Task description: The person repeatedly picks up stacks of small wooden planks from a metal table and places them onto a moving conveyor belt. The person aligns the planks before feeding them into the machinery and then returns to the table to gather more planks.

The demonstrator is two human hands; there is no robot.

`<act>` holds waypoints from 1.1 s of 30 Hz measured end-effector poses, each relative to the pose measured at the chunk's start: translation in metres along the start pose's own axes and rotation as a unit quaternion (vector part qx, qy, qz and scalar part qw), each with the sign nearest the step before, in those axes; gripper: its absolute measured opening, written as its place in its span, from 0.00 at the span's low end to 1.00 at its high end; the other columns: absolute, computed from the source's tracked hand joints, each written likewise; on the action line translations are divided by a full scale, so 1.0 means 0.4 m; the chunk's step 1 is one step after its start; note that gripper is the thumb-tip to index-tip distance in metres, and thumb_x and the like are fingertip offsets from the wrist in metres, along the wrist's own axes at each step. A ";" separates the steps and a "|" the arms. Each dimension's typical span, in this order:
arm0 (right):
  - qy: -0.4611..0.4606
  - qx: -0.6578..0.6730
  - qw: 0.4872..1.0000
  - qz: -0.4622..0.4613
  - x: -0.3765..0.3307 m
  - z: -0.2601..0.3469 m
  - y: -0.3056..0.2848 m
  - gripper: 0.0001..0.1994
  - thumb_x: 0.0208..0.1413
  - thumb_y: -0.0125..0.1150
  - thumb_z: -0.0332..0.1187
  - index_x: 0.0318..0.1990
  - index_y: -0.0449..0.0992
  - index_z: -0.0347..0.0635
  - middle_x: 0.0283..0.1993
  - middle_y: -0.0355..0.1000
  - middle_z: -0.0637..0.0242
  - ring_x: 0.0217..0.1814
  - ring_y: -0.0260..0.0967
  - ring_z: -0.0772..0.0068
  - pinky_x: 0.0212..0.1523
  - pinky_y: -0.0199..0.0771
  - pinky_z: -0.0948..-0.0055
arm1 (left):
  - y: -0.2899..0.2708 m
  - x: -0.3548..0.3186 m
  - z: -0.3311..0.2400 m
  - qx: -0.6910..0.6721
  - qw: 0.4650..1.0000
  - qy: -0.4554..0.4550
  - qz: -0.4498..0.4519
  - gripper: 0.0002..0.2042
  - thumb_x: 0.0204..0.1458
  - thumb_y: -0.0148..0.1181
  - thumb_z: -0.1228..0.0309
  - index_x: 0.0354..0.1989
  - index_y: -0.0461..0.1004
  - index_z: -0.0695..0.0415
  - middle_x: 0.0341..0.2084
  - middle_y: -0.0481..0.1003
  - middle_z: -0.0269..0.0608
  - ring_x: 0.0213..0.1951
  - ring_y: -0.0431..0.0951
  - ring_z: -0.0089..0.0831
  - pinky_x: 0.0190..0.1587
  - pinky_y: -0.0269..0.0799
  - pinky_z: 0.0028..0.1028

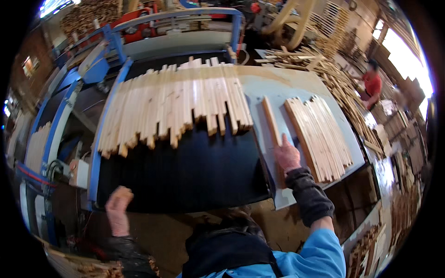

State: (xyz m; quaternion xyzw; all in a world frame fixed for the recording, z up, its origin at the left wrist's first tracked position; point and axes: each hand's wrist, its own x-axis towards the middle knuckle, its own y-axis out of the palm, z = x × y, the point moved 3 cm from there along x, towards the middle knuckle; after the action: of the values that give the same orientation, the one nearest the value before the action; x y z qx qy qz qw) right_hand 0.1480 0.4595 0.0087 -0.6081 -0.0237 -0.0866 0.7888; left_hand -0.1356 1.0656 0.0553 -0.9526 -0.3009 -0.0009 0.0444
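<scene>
My right hand (288, 155) is closed round a single wooden strip (269, 116) on the light blue-grey side table (296, 88), with one finger stretched along it. Just right of that hand, a block of several strips (320, 139) lies side by side on the same table. My left hand (118, 211) is off the near left corner of the black belt (185, 167); its fingers are curled together, and nothing shows in them. Many pale strips (176, 102) lie side by side on the belt's far half, their near ends uneven.
A blue machine frame (181, 15) spans the belt's far end, and a blue rail (95, 171) edges its left side. Beyond the side table lies a jumbled heap of loose wood (343, 92). A person in red (371, 85) is at the far right. A grey box (79, 173) stands left.
</scene>
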 end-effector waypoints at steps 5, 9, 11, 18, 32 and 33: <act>-0.025 -0.059 0.998 0.029 -0.041 -0.042 -0.005 0.38 0.62 0.62 0.39 0.79 0.60 0.44 0.54 0.79 0.47 0.54 0.81 0.42 0.54 0.81 0.46 | 0.147 -0.187 0.123 -0.124 0.971 -0.107 0.172 0.23 0.63 0.67 0.61 0.61 0.81 0.64 0.50 0.86 0.49 0.52 0.86 0.39 0.61 0.81 0.39; 0.003 -0.122 0.992 0.008 -0.001 -0.158 -0.038 0.38 0.64 0.63 0.36 0.80 0.57 0.47 0.56 0.78 0.48 0.55 0.81 0.41 0.55 0.82 0.45 | 0.202 -0.251 0.155 -0.116 0.955 -0.190 0.197 0.26 0.66 0.63 0.62 0.67 0.76 0.66 0.58 0.82 0.55 0.58 0.83 0.45 0.66 0.77 0.44; 0.032 -0.163 0.986 0.003 0.006 -0.237 -0.066 0.37 0.65 0.64 0.38 0.80 0.57 0.45 0.58 0.76 0.49 0.56 0.81 0.45 0.55 0.83 0.47 | 0.215 -0.270 0.161 -0.115 0.952 -0.205 0.198 0.26 0.67 0.62 0.62 0.68 0.75 0.67 0.59 0.81 0.56 0.60 0.82 0.46 0.67 0.77 0.44; 0.045 -0.212 0.976 0.004 0.005 -0.306 -0.093 0.38 0.64 0.66 0.39 0.79 0.59 0.43 0.60 0.74 0.53 0.63 0.76 0.50 0.58 0.81 0.53 | 0.296 -0.296 0.160 -0.132 0.925 -0.232 0.269 0.24 0.69 0.61 0.66 0.70 0.73 0.67 0.61 0.80 0.54 0.63 0.81 0.43 0.70 0.73 0.40; -0.003 -0.112 0.991 -0.070 -0.028 -0.352 -0.041 0.26 0.60 0.64 0.39 0.66 0.71 0.46 0.63 0.73 0.52 0.68 0.68 0.43 0.68 0.69 0.46 | 0.440 -0.376 0.237 -0.041 0.830 -0.318 0.457 0.24 0.72 0.59 0.65 0.71 0.72 0.67 0.61 0.80 0.51 0.62 0.80 0.38 0.68 0.74 0.35; -0.019 -0.088 0.993 -0.074 -0.024 -0.358 -0.039 0.19 0.61 0.62 0.39 0.58 0.73 0.48 0.53 0.75 0.54 0.59 0.72 0.44 0.58 0.73 0.46 | 0.432 -0.389 0.274 -0.050 0.828 -0.341 0.442 0.24 0.71 0.60 0.65 0.68 0.74 0.69 0.61 0.80 0.51 0.60 0.81 0.37 0.67 0.76 0.34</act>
State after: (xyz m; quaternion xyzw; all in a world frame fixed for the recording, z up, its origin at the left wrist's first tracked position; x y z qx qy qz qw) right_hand 0.1262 0.3188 -0.0150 -0.6731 -0.0762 -0.1349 0.7232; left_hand -0.1668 0.8449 -0.0729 -0.9245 0.1566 0.3288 -0.1126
